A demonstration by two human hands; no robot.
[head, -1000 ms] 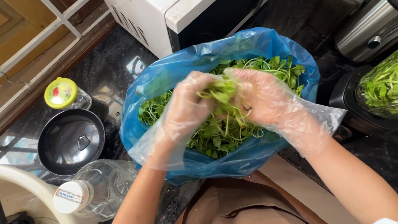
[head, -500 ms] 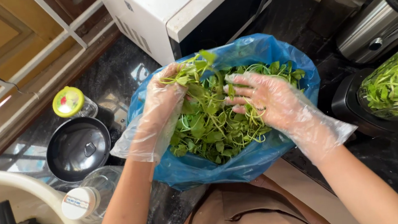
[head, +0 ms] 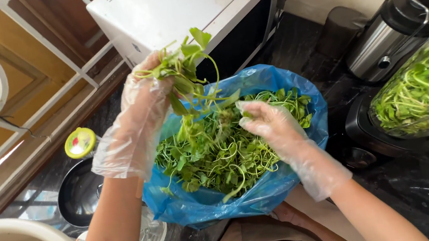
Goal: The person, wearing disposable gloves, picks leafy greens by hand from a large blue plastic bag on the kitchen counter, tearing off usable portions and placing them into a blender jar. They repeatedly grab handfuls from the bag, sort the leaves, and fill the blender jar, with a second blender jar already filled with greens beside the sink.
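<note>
On the dark tabletop point(head: 414, 188), right below your chest, the blue plastic bag point(head: 219, 201) is sitting open and holding the pile of leafy greens point(head: 213, 153), with the white microwave point(head: 195, 8) at twelve o'clock behind it and the blender jar point(head: 423, 89), already packed with greens, at three o'clock. You are in the lifting-out step, as I judge it: your gloved left hand point(head: 142, 107) is rising at eleven o'clock of the bag, closed around a bunch of stems point(head: 186, 66) whose tails are trailing down into the pile. Your gloved right hand point(head: 269, 124) is resting on the greens at two o'clock, fingers curled loosely, gripping nothing that shows. The next move probably calls for freeing those trailing stems.
</note>
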